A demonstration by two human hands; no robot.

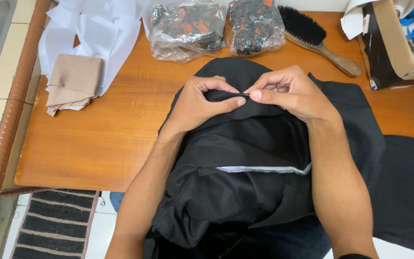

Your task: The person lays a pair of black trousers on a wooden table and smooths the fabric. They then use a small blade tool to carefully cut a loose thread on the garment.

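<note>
Where hands (202,100) pinch: soft black fabric (245,182).

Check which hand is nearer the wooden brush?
Right. The right hand pinches the black garment just below and left of the brush. The left hand pinches the same fold farther left, with the right hand between it and the brush.

The orange wooden counter (111,124) carries a black garment (264,139), a folded beige cloth (73,81) on white paper pieces (97,33), two clear bags (188,29) of dark items, a wooden-handled brush (317,38) and an open cardboard box (394,43).
</note>
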